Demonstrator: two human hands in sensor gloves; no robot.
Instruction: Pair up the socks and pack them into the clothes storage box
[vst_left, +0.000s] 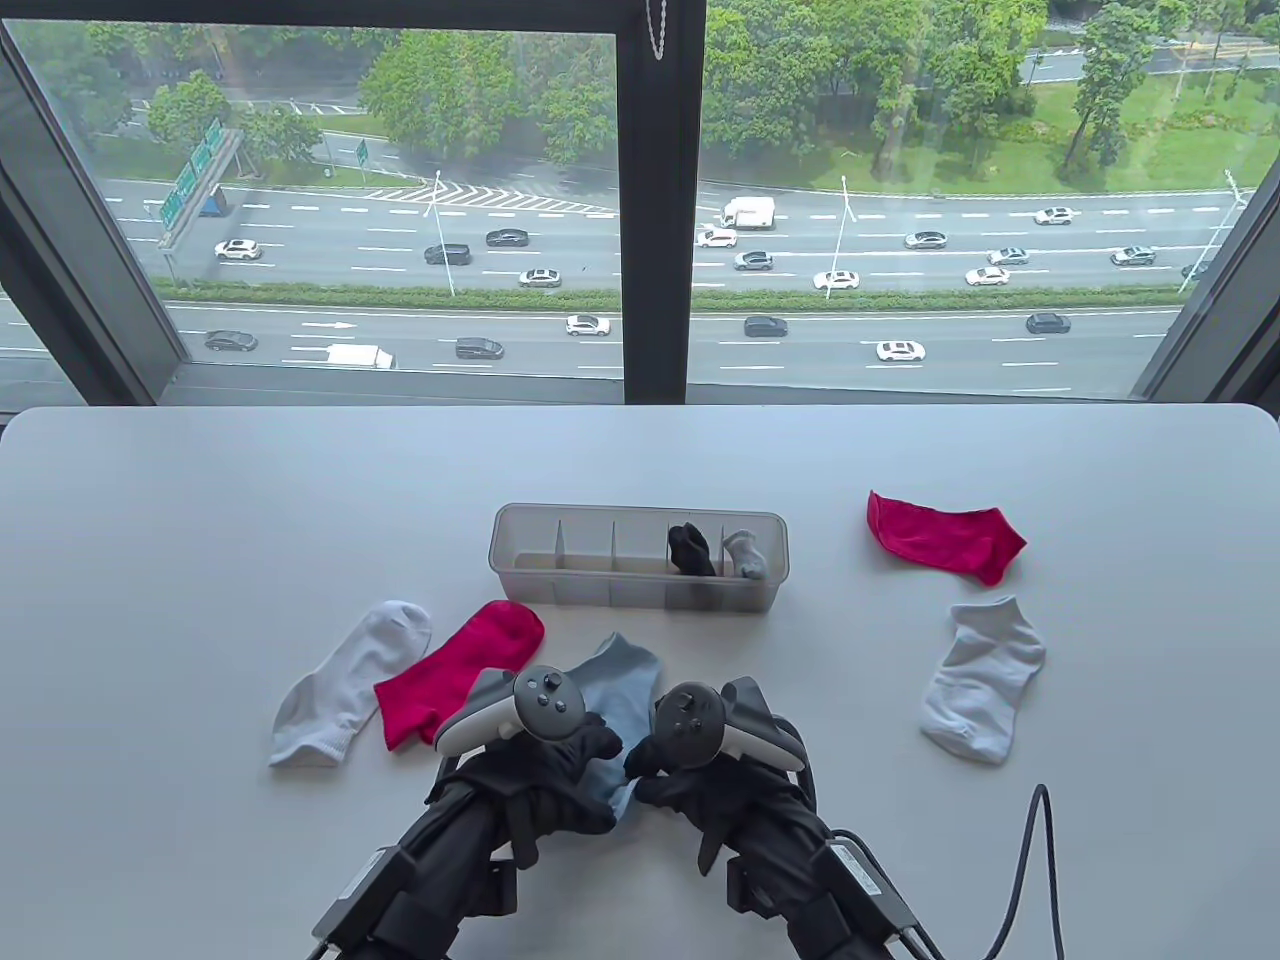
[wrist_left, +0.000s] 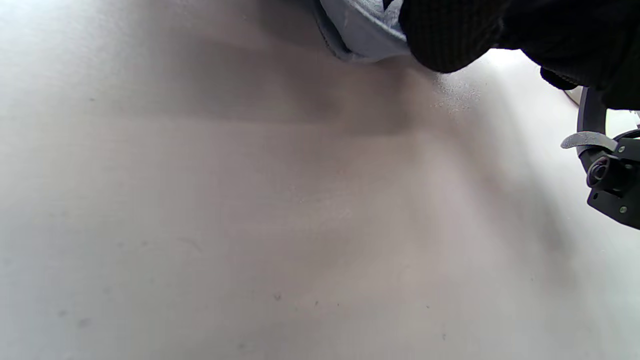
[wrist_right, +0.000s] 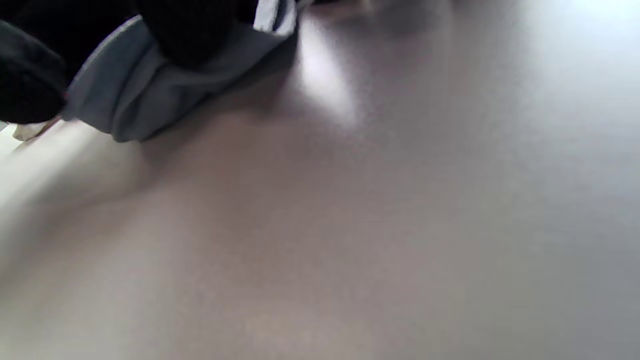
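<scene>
Hands (vst_left: 625, 765) pinched the blue sock's (vst_left: 620, 685) near end, apparently bunched, its long axis running up-frame toward the storage box (vst_left: 560, 585) just beyond on the desk (vst_left: 200, 520).

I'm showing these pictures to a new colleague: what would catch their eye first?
Probably the two gloved hands, left hand and right hand, gripping the blue sock at the table's near edge. Next, the two red socks: one left of the blue sock, the other right of the storage box, whose two rightmost compartments already hold socks.
</scene>
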